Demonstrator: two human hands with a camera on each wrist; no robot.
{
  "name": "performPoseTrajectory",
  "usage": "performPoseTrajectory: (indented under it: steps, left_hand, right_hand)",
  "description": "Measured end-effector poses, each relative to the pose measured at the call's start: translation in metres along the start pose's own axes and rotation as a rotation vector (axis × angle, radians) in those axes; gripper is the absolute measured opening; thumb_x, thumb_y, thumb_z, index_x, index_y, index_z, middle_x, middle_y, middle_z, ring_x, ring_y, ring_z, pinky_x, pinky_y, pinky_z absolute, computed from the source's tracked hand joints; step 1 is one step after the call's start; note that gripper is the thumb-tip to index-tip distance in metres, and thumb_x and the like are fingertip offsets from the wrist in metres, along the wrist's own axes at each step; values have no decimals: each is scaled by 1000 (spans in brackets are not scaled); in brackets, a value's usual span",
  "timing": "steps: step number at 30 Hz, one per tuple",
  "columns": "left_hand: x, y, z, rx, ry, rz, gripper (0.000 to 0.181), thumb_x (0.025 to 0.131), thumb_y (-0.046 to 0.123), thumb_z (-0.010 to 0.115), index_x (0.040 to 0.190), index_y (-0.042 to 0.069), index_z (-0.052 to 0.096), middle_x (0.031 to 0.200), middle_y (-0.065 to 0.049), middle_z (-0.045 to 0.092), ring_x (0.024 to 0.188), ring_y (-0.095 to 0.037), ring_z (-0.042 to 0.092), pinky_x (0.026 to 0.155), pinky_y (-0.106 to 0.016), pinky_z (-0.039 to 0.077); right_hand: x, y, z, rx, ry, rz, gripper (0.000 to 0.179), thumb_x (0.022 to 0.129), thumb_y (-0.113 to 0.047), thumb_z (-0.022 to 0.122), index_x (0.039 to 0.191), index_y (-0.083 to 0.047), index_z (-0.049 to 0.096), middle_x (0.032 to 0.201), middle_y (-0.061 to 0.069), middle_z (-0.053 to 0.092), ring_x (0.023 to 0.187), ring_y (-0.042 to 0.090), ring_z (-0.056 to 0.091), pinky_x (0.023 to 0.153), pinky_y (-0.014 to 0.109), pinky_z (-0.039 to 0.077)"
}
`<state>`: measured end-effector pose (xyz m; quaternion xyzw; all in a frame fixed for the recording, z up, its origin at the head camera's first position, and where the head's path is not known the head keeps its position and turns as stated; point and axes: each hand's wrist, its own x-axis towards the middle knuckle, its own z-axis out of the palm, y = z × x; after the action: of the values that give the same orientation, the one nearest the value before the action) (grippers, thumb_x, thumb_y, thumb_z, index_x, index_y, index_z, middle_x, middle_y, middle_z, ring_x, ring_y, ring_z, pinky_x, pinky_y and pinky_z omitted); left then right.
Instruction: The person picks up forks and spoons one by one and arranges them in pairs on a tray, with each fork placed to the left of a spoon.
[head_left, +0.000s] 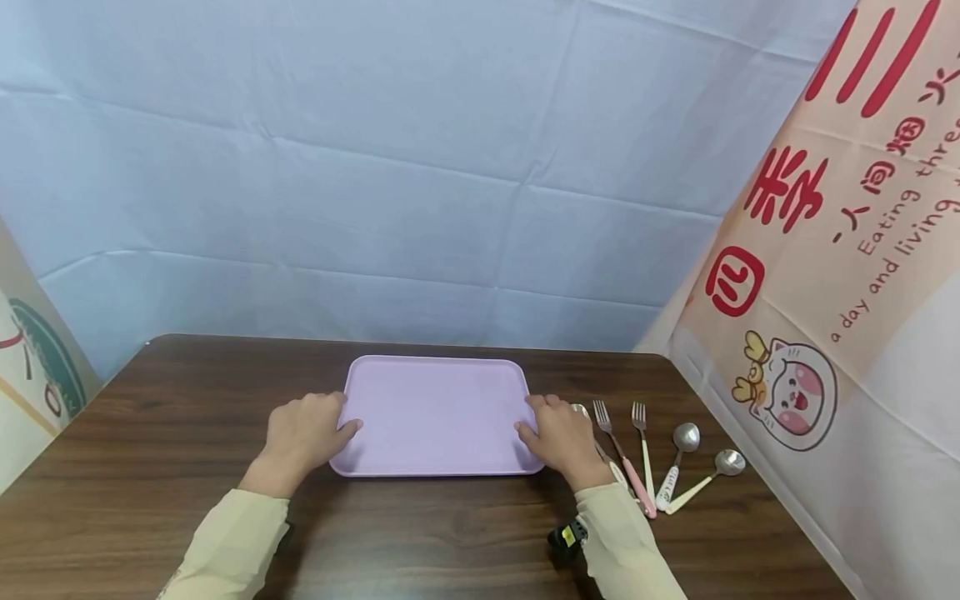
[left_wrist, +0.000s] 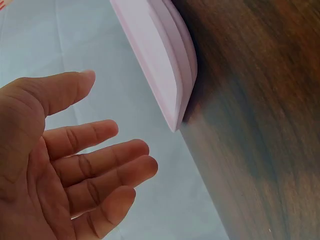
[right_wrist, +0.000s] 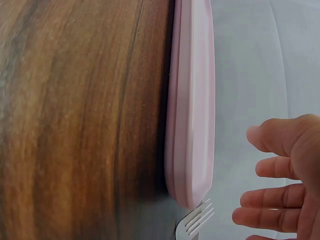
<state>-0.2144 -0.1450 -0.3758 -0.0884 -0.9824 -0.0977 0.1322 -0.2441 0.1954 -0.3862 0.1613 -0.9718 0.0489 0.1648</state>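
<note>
A pale purple rectangular tray (head_left: 438,417) lies flat on the dark wooden table. My left hand (head_left: 306,429) is at its left edge, the thumb reaching over the rim in the head view. In the left wrist view the fingers (left_wrist: 107,177) are loosely bent, with a gap between them and the tray (left_wrist: 165,60). At the right edge is my right hand (head_left: 562,433), its thumb over the rim from above. The right wrist view shows relaxed fingers (right_wrist: 270,200) apart from the tray's side (right_wrist: 192,110); nothing is between them.
Right of the tray lie a pink-handled fork (head_left: 626,458), a cream-handled fork (head_left: 642,437), a white-handled spoon (head_left: 675,467) and a cream-handled spoon (head_left: 708,482). Another utensil is partly hidden by the right hand. A pale blue cloth (head_left: 390,208) hangs behind the table, a printed cloth (head_left: 847,275) at right.
</note>
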Motion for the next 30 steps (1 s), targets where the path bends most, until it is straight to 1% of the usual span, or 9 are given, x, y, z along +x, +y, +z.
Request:
performPoseTrajectory:
  steps: [2,4,6,10,13,20,23,27,30]
  left_hand:
    - [0,0,0,-18,-13,-4,32,78,32,70,86,2,62,68,-13,60,52,-29,55,42,-42,41]
    - [0,1,0,-30,-12,-2,28,79,29,69,82,2,60,68,-13,59,53,-30,55,43,-43,42]
    - [0,1,1,-38,-10,0,24,79,24,68,77,2,58,65,-11,57,51,-27,53,42,-42,42]
    - [-1,2,0,-22,-9,-7,19,78,17,64,70,3,55,58,-6,47,48,-21,44,39,-37,37]
    - [-2,2,-1,-11,-13,-17,18,78,17,63,70,3,55,58,-6,45,48,-20,42,39,-37,36]
    - [-2,1,-1,-10,-39,-36,20,77,20,64,73,2,56,61,-7,48,50,-21,44,41,-38,38]
    - [-3,1,-1,-42,-72,-55,19,78,20,63,72,3,55,60,-6,48,51,-21,43,41,-37,37]
    - [-4,1,-2,-100,-141,-92,17,78,18,60,70,6,52,59,-5,46,51,-20,43,42,-36,35]
    - [-6,1,-2,-122,-190,-118,15,77,16,58,69,7,50,59,-4,46,53,-20,44,43,-35,35]
  right_hand:
    - [0,-1,-1,7,-8,7,44,81,-32,68,113,-3,63,102,18,62,82,36,61,64,50,48]
    - [-1,-1,-1,8,-10,8,44,80,-32,68,113,-3,63,102,18,62,82,35,61,63,49,48]
    - [-1,-1,-1,11,-6,10,43,80,-32,68,112,-3,63,101,17,62,81,35,61,62,49,48]
    - [0,-1,0,10,-2,11,43,80,-32,68,112,-4,64,100,17,62,79,34,62,61,48,48]
    - [0,-1,1,14,-7,17,42,81,-32,68,112,-3,64,101,17,62,80,34,62,61,48,49]
    - [-2,0,2,19,-17,15,41,80,-30,69,110,-2,65,101,18,63,83,33,62,62,48,49]
    - [-3,2,2,21,-35,21,41,80,-30,68,110,-3,65,102,18,62,84,33,62,63,47,50]
    - [-7,6,2,33,-66,48,41,80,-31,68,111,-4,65,104,18,62,89,33,60,67,47,50]
    - [-10,10,1,39,-95,67,41,79,-30,68,111,-5,64,103,17,62,90,33,60,67,47,49]
